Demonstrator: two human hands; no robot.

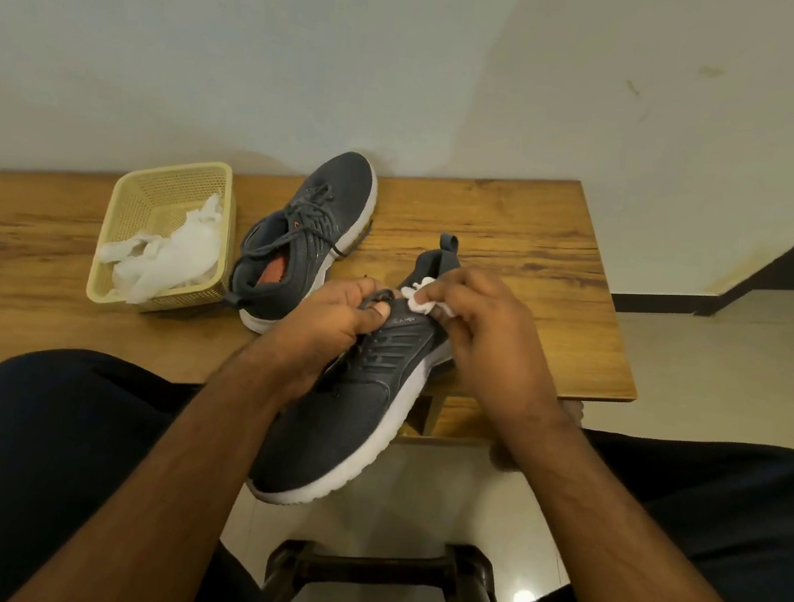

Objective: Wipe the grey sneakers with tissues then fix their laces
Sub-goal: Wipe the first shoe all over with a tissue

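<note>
One grey sneaker (348,425) with a white sole is held up over the table's front edge, toe pointing toward me. My left hand (326,327) grips it at the tongue and laces, thumb on top. My right hand (486,333) pinches a crumpled white tissue (419,298) against the shoe's upper side near the collar. The second grey sneaker (313,234) lies on the wooden table (518,246) behind, laces loose, orange insole showing.
A yellow plastic basket (146,197) holding several white tissues (168,260) sits on the table left of the second sneaker. A wall rises right behind the table. My knees flank a dark stool (379,576) below. Tiled floor lies to the right.
</note>
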